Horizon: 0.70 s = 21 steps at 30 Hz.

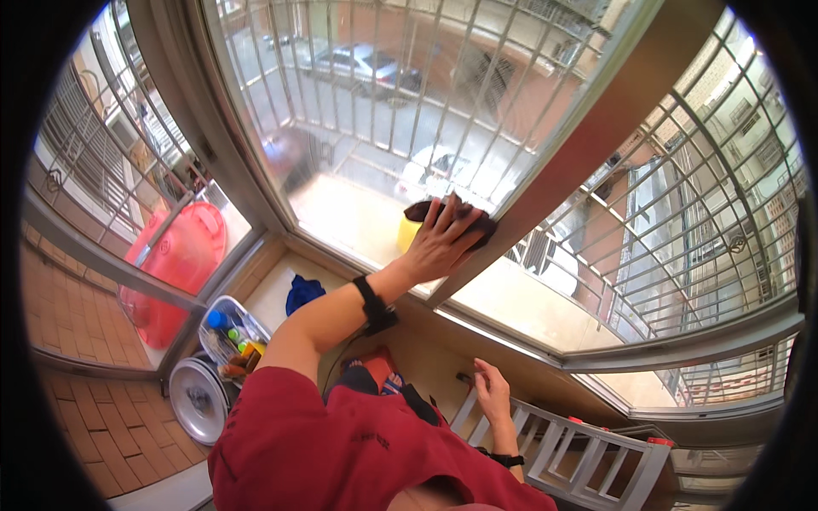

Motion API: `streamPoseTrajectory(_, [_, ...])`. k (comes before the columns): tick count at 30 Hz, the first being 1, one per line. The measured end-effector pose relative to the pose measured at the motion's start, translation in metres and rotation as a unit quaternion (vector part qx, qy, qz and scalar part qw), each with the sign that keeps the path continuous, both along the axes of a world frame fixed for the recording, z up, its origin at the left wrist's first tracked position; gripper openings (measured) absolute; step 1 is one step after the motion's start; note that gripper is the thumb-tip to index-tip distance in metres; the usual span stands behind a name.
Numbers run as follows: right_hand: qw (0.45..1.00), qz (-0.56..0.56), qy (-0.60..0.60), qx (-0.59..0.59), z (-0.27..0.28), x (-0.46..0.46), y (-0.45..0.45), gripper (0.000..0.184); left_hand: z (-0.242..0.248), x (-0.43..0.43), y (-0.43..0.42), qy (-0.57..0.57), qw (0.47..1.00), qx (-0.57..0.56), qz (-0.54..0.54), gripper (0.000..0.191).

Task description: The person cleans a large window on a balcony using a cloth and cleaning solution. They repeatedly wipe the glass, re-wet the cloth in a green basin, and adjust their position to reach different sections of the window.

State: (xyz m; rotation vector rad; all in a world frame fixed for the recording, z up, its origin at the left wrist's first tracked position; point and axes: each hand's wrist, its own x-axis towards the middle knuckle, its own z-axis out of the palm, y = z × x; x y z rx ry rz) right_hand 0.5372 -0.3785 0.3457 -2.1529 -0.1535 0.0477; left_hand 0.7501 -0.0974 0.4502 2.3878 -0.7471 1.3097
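Observation:
My left hand (444, 239) reaches up and presses a dark cloth (484, 230) flat against the lower right part of a window pane (383, 147), beside the metal frame post (549, 166). Its fingers are spread over the cloth. Something yellow (408, 235) shows just left of this hand; whether it lies behind the glass is unclear. Lower right, my right hand (492, 389) hangs with fingers apart and holds nothing, above a folded aluminium ladder (556, 441).
A blue cloth (304, 294) lies on the ledge below the window. Left of my arm are a basket of bottles (227, 326) and a round metal lid (198, 401). A red plastic basin (185, 255) stands behind the left glass. Metal window bars (703, 243) and parked cars (358, 64) appear outside.

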Motion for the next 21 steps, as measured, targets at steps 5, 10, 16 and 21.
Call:
streamPoseTrajectory(5, [0.999,-0.028,0.003,-0.020,-0.001,-0.001,-0.011,0.031,0.043,0.025,-0.001,0.001,1.000,0.018,-0.019,0.048])
streamPoseTrajectory(10, [0.999,-0.037,-0.040,-0.005,0.008,0.023,0.004,0.032,0.257,0.056,-0.011,-0.167,0.984,-0.023,-0.051,0.062])
streamPoseTrajectory(16, [0.993,-0.067,-0.096,-0.005,0.016,0.038,0.023,0.029,0.420,0.061,-0.002,-0.299,0.952,-0.001,-0.061,0.063])
streamPoseTrajectory(21, [0.995,-0.060,-0.048,-0.070,0.003,0.037,0.027,0.039,0.484,0.072,0.010,-0.357,0.933,0.006,-0.042,0.058])
